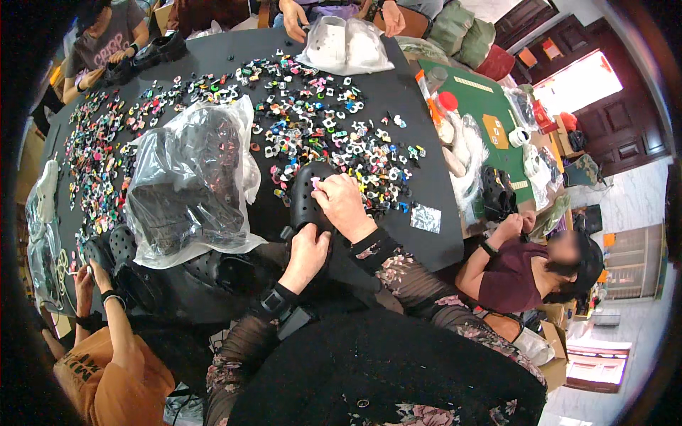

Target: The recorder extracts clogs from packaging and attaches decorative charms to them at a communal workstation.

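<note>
A black clog [304, 201] with round holes in its upper is held over the near edge of the table. My left hand [308, 254] is closed round its heel end. Above the toe part, my right hand [345, 206] pinches a small pinkish-purple shoe charm [316, 182] against the holes. The fingers partly cover the charm, so I cannot tell whether it sits in a hole. Just beyond the clog spreads a wide scatter of small colourful shoe charms [305, 128].
A clear bag of black clogs [188, 181] lies left of my hands, with a loose black clog [222, 272] below it. A small clear packet [425, 219] is at right. Co-workers sit around the black table [234, 46]; a bag of white clogs [346, 44] lies far off.
</note>
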The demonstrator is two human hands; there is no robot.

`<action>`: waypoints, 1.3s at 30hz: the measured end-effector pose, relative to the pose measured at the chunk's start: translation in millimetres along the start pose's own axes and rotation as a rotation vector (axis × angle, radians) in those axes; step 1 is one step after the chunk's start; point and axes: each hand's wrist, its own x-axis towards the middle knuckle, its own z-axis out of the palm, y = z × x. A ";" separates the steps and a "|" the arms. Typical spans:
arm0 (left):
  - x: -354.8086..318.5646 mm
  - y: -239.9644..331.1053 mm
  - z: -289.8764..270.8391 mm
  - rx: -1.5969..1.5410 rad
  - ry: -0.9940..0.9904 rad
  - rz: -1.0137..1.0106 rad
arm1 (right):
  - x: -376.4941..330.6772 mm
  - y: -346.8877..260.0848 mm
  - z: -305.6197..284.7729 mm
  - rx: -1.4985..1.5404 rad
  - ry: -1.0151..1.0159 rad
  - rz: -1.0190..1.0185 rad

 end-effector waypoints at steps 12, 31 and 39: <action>-2.2 -5.6 1.1 -0.033 0.019 0.006 | 5.4 5.4 6.1 0.491 0.018 0.464; -0.8 -6.1 2.6 -0.032 0.025 0.042 | -1.7 5.4 3.2 0.019 0.130 -0.038; -1.4 -18.7 9.1 -0.089 0.025 0.042 | 0.3 12.9 7.1 0.091 0.107 0.027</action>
